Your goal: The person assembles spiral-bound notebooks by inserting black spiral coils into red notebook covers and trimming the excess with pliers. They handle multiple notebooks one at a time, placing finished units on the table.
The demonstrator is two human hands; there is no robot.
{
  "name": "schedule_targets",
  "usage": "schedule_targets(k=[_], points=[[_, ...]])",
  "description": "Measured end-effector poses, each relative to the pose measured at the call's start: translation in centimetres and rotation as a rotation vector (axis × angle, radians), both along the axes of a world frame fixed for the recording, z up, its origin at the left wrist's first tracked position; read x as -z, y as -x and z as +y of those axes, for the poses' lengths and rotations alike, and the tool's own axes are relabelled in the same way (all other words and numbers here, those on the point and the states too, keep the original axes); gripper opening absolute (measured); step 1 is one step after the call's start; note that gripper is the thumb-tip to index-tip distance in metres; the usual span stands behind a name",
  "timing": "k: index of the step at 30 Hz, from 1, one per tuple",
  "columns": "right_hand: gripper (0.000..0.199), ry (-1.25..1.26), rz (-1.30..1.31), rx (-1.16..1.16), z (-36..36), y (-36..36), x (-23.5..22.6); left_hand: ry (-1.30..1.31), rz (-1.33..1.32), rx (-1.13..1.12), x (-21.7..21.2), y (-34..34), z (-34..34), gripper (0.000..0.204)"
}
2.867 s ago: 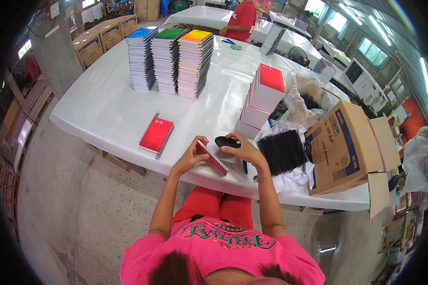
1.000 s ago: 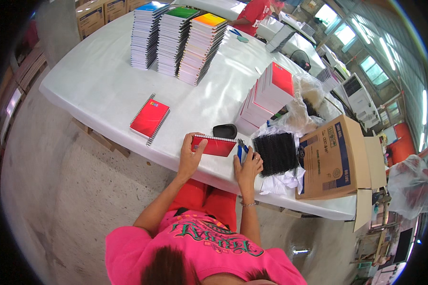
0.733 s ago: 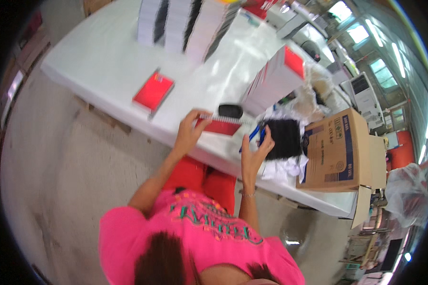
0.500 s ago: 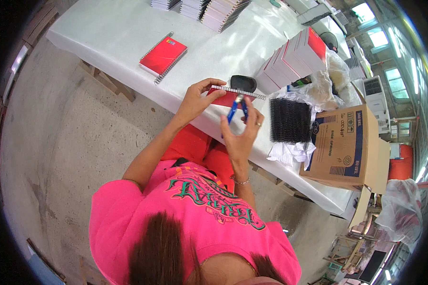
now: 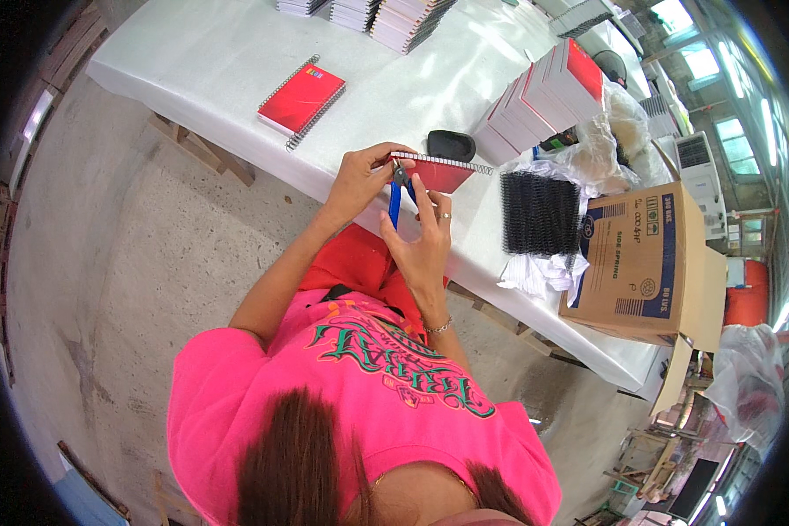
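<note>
A red-covered notebook [image 5: 441, 175] is tilted up at the table's near edge, a wire coil running along its top edge and sticking out past the right end. My left hand [image 5: 359, 180] grips its left end. In my right hand [image 5: 422, 241] are blue-handled wire cutters [image 5: 395, 203], whose jaws are at the left end of the coil, close to my left fingers. Whether the jaws are closed on the wire I cannot make out. Just behind the notebook sits a small black tray [image 5: 451, 144].
Another red spiral notebook [image 5: 303, 98] lies to the left on the white table [image 5: 184, 61]. Stacked books [image 5: 535, 101] stand right of the tray. Nearer are a bundle of black coils [image 5: 539, 212] and a cardboard box [image 5: 627, 259]. More spiral-bound stacks [image 5: 403, 26] are at the back.
The cutters in my right hand have moved left, from the right part of the coil to its left end. My left hand still holds the notebook.
</note>
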State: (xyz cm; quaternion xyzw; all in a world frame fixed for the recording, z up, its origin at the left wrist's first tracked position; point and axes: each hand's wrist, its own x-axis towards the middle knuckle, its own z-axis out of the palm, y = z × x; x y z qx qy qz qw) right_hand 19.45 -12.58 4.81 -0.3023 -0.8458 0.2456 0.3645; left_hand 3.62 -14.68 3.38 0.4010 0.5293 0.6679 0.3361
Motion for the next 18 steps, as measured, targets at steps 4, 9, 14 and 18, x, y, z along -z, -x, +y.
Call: schedule_targets(k=[4,9,14,18], points=[[0.072,-0.011,0.013,-0.011,0.0,0.1,0.1,0.006,0.087,-0.033,0.3,0.0,-0.1,0.026],[0.052,0.830,0.143,-0.178,0.3,-0.3,-0.5,0.006,0.202,-0.096,0.3,-0.4,-0.2,0.025],[0.038,1.545,0.422,-0.623,2.6,-1.0,-2.9,-0.054,0.266,-0.157,0.7,-1.2,-0.4,0.025],[0.042,0.821,-0.040,-0.496,5.3,-3.5,-3.2,0.118,0.248,-0.169,-2.6,-0.4,-1.4,0.025]])
